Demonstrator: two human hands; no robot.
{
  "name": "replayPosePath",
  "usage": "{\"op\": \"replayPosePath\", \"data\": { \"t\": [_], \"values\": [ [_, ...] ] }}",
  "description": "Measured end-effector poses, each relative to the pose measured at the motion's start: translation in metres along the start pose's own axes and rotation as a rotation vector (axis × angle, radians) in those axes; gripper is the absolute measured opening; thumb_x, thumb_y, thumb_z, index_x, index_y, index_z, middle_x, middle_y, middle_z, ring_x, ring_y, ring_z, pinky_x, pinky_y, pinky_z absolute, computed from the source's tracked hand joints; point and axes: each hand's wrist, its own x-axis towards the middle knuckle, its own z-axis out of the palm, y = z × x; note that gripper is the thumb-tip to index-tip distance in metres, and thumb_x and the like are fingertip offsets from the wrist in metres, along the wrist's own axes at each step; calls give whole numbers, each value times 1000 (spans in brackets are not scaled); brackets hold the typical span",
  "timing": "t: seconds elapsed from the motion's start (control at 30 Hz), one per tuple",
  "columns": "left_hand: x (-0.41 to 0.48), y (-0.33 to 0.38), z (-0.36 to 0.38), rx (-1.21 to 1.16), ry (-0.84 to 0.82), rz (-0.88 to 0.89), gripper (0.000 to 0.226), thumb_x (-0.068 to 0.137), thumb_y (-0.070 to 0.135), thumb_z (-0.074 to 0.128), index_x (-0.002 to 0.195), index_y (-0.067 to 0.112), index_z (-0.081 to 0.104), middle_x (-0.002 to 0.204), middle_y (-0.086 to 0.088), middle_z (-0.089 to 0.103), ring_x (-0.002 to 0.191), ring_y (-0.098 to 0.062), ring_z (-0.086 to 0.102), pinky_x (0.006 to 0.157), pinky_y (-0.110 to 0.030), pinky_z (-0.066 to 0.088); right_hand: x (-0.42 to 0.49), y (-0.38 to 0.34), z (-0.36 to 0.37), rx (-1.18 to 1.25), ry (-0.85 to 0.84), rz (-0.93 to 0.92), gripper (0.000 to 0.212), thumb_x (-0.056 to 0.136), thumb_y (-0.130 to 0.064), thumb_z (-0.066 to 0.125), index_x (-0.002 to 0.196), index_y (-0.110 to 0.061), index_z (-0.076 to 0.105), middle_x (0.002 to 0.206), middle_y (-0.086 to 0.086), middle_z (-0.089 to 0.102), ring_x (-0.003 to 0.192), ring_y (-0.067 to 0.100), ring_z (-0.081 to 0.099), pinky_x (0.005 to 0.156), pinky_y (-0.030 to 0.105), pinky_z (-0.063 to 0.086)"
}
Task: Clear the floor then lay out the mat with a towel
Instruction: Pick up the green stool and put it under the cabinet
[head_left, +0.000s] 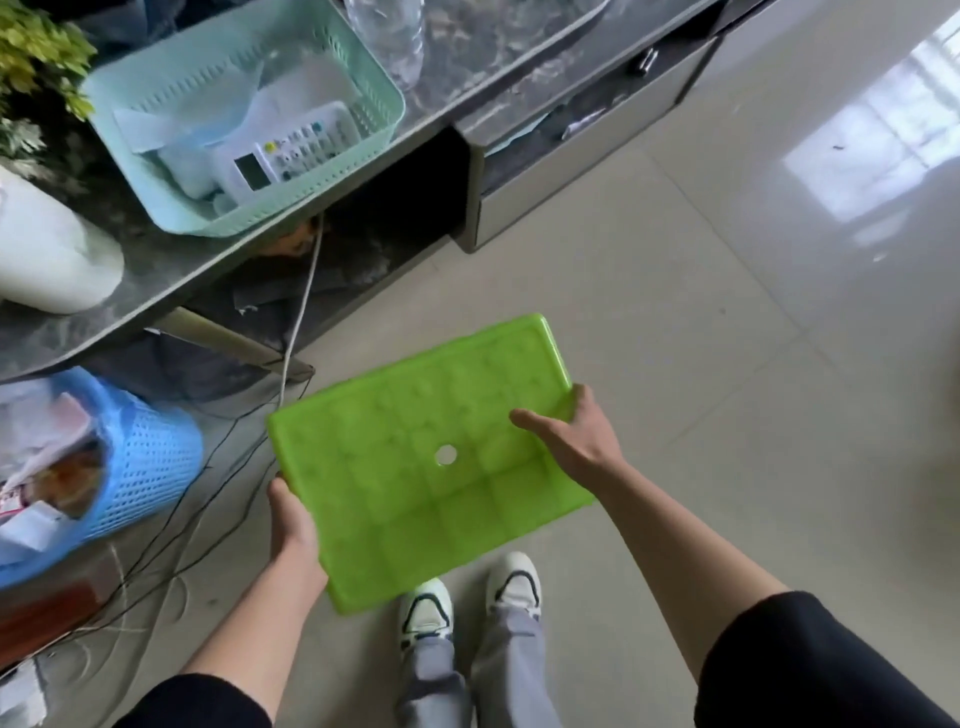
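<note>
I hold a bright green plastic panel (415, 457) with a grid of moulded squares and a small round hole near its middle. It hangs flat above the pale tiled floor (701, 338), over my feet. My left hand (292, 525) grips its near left edge. My right hand (563, 436) grips its right edge, with the thumb lying across the top face. No mat or towel is in sight.
A dark marble-topped cabinet (467, 88) runs along the left and top. On it stand a mint basket (374, 88) with a remote, a clear bottle (389, 36) and a white pot (47, 260). A blue basket (150, 462) and loose cables (208, 514) lie on the floor at left.
</note>
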Motion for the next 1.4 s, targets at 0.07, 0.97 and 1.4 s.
{"op": "replayPosePath", "data": {
  "t": [0.07, 0.97, 1.4],
  "values": [
    [21, 6, 2, -34, 33, -25, 61, 97, 45, 18, 135, 10, 50, 137, -19, 53, 123, -37, 52, 105, -47, 39, 23, -15, 15, -38, -33, -31, 91, 66, -55, 74, 137, -15, 34, 134, 13, 52, 121, 33, 50, 101, 52, 40],
    [-12, 43, 74, 811, 181, 550, 64, 99, 33, 39, 150, 5, 15, 159, -20, 12, 147, -30, 11, 117, -35, 8, 29, -63, 36, -364, 19, -416, 59, 89, -39, 56, 139, -14, 36, 140, 9, 44, 127, 30, 42, 99, 44, 37],
    [-389, 108, 212, 1294, -428, 1232, 43, 96, 26, 39, 135, 12, 51, 152, -16, 34, 143, -29, 25, 117, -34, 17, -174, -64, -285, -278, 307, -308, 58, 88, -40, 54, 140, -20, 39, 138, 10, 48, 130, 29, 39, 101, 46, 34]
  ]
}}
